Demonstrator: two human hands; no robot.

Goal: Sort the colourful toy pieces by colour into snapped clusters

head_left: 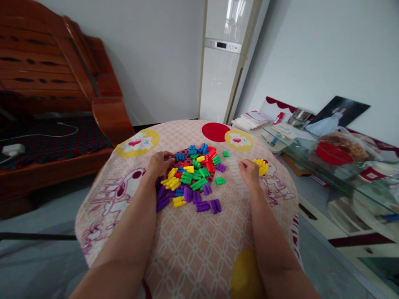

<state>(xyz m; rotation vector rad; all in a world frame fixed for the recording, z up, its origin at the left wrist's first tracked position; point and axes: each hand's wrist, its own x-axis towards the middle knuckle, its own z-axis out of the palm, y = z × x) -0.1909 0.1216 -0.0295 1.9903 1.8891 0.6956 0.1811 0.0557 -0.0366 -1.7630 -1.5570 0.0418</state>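
Note:
A pile of colourful plastic building blocks [196, 174], shaped like short joined tubes, lies on the cloth-covered round table. At its upper left edge is my left hand [159, 163], fingers bent together beside a blue block [180, 157]; whether they grip anything is hidden. To the right of the pile, my right hand [248, 171] is closed, thumb and fingers together, and what it may hold cannot be made out. Just beyond it sits a yellow cluster of blocks [261, 167]. Loose green [220, 181] and purple [221, 167] blocks lie between the pile and my right hand.
The patterned tablecloth [193, 249] covers the table. A wooden bench [46, 83] stands at the left, a tall white air conditioner [220, 74] behind. Along the right runs a glass-topped cabinet [305, 160] with a red bowl [333, 153], papers [252, 119] and a photo [338, 111].

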